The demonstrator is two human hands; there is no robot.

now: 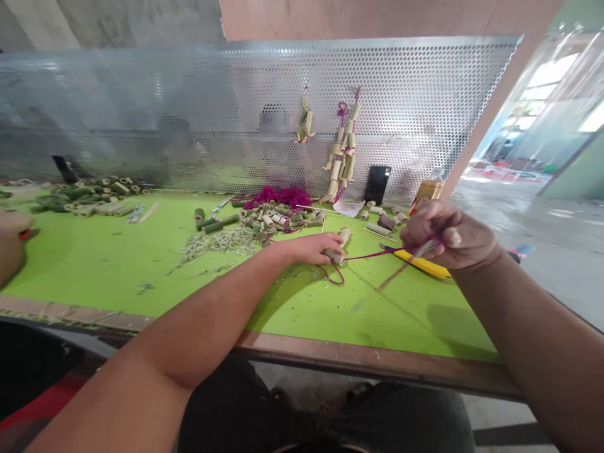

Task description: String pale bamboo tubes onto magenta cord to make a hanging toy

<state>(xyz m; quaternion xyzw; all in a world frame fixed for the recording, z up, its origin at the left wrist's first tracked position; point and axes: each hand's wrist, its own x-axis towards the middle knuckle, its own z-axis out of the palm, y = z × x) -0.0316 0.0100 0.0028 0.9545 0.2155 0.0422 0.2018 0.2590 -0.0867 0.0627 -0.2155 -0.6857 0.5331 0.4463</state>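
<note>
My left hand (317, 248) is closed around a short bamboo tube (336, 257) low over the green tabletop. From the tube a purple string (368, 256) runs taut to the right, and a loose loop of it hangs below. My right hand (450, 236) is raised at the right, its fingers pinched on the string. A thin, pale, stick-like thing (401, 272) juts from those fingers, smeared by motion, so its kind is unclear. Beneath the right hand lies a yellow utility knife (422, 263). Another bamboo piece (345, 236) sits just behind my left hand.
Bamboo tubes (268, 220), shavings (221, 242) and purple yarn (283, 196) lie behind my left arm. Strung bamboo figures (349, 141) hang on a perforated metal panel (198, 94). A phone (377, 184) leans there, near a bottle (427, 189). Another person's hand (12, 242) shows far left.
</note>
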